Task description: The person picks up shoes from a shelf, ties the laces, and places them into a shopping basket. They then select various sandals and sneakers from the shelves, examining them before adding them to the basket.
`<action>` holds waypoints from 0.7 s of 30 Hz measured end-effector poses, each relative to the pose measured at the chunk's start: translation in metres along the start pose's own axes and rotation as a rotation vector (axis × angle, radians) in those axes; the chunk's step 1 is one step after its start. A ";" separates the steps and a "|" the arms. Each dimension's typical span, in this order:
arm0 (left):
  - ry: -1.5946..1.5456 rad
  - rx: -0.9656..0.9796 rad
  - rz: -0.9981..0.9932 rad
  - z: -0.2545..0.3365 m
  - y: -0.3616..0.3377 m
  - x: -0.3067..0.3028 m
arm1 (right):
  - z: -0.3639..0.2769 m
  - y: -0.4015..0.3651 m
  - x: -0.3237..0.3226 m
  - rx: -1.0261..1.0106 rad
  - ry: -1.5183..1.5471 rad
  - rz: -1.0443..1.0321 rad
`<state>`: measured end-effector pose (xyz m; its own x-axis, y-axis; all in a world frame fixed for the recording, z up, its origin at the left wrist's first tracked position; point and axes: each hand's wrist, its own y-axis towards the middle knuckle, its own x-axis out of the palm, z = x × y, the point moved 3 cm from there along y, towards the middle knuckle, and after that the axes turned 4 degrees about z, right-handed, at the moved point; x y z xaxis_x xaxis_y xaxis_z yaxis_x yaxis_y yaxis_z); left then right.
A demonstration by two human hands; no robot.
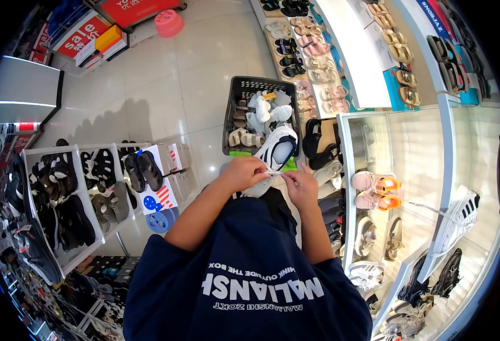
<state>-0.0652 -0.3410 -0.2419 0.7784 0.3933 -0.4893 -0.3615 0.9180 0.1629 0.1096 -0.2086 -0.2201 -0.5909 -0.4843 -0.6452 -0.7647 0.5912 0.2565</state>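
the step in hand looks like fine work on the lace of one shoe, with both hands close together at the near side of the dark basket (234, 116). the left hand (248, 173) is closed in a pinch on a white lace (274, 173), and the right hand (302, 186) seems to pinch the same lace from the other side; whether it is being tied, threaded or pulled cannot be told. neither palm is open.

the striped white shoe (271, 149) lies over the basket's near right corner, just beyond the fingers, its dark stripes showing. whether it rests on the rim or on something lower is hidden. a pale grey shape under the left hand is too covered to name.

as a judgement, handling the lace here calls for a firm fingertip hold on each side and an even pull, with the shoe steady against the basket so it does not tip or slide.

inside the basket, beige sandals (245, 138) lie near its near edge, brown sandals (240, 113) by its left wall, and a white shoe (281, 113) toward its right side. just right of the basket are black sandals (311, 135); well left of it stands a white rack (79, 170) of dark footwear.
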 end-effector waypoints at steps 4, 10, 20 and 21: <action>0.100 0.057 -0.013 -0.004 -0.003 -0.017 | 0.000 -0.011 -0.008 0.039 -0.110 0.063; 0.065 -0.157 -0.095 -0.027 -0.024 -0.038 | 0.058 -0.051 -0.047 0.788 0.047 0.113; -0.082 -0.128 -0.019 -0.035 -0.045 -0.010 | -0.012 -0.024 0.049 0.531 0.099 -0.216; -0.099 -0.152 0.009 -0.037 -0.047 -0.011 | -0.003 -0.028 0.062 0.544 0.139 -0.221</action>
<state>-0.0755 -0.3898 -0.2757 0.8190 0.4112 -0.4002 -0.4362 0.8993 0.0314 0.0935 -0.2568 -0.2656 -0.4893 -0.6909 -0.5322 -0.6531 0.6947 -0.3015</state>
